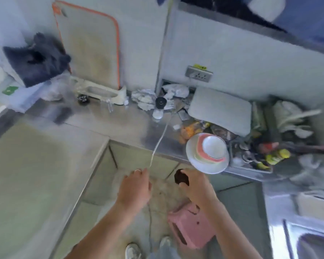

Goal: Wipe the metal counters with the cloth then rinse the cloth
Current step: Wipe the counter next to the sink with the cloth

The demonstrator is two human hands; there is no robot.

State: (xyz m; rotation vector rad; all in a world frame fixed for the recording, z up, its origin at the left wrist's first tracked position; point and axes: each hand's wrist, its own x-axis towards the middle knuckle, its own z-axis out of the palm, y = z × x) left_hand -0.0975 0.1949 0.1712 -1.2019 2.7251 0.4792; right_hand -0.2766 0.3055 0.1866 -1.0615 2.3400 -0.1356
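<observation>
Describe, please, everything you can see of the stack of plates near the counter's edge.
The stack of plates is a wide white plate at the bottom, a pink-rimmed one above it and a small white bowl on top, all looking like glazed ceramic or melamine. It sits on the metal counter, overhanging its front edge, just above the right hand. Neither hand touches it. Cluttered items lie behind it.

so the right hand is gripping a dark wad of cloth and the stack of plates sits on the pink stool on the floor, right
Not quite. The head view shows the stack of plates on the edge of the metal counter, not on the pink stool. The right hand does grip a dark wad of cloth.
</observation>
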